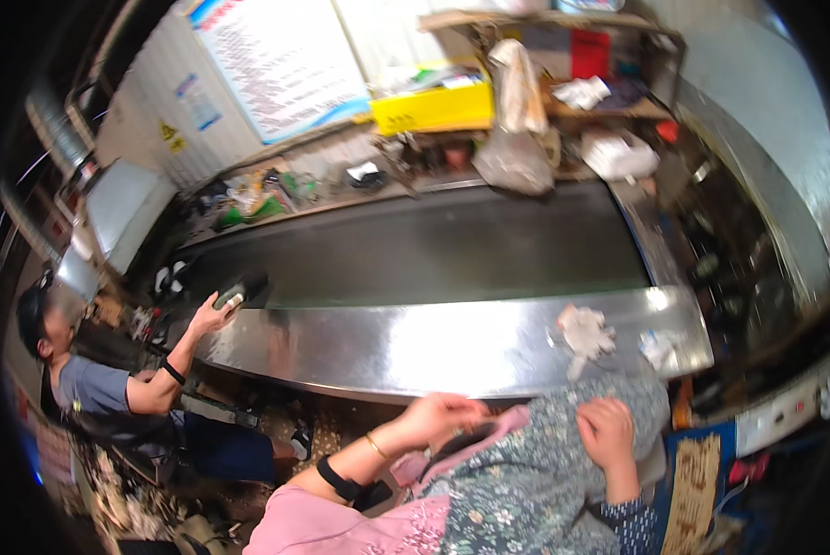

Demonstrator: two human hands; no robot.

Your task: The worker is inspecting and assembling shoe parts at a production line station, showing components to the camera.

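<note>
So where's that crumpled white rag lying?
In the head view, the crumpled white rag lies on the shiny steel ledge, right of centre, just beyond the person's right hand and before the dark belt.

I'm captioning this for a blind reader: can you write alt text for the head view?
Both hands, left hand and right hand, grip a floral cloth at the edge of a steel counter beside a dark belt. To the left, a co-worker reaches for a dark object on the belt.

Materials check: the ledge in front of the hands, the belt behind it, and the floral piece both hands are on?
Ledge: looks like bare polished sheet metal, with bright glare streaks. Belt: dark matte, probably rubber or similar, no shine. Floral piece: soft woven fabric, it folds and drapes under the left hand and right hand.
</note>
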